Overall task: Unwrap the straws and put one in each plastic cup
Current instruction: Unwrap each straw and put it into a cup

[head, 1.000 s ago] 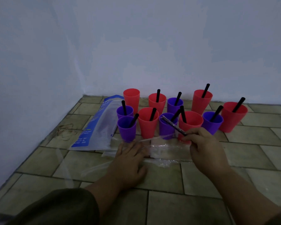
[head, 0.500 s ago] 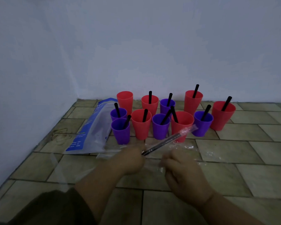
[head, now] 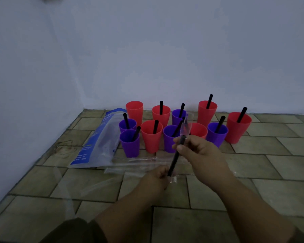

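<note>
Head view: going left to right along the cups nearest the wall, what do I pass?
Empty red cup → red cup with a straw → purple cup with a straw → taller red cup with a straw → rightmost red cup, slightly nearer.

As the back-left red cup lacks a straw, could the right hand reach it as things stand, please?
Probably, from above: the back-left red cup is open on top. Purple cups stand before it, and the right hand holds a straw together with the left hand.
</note>
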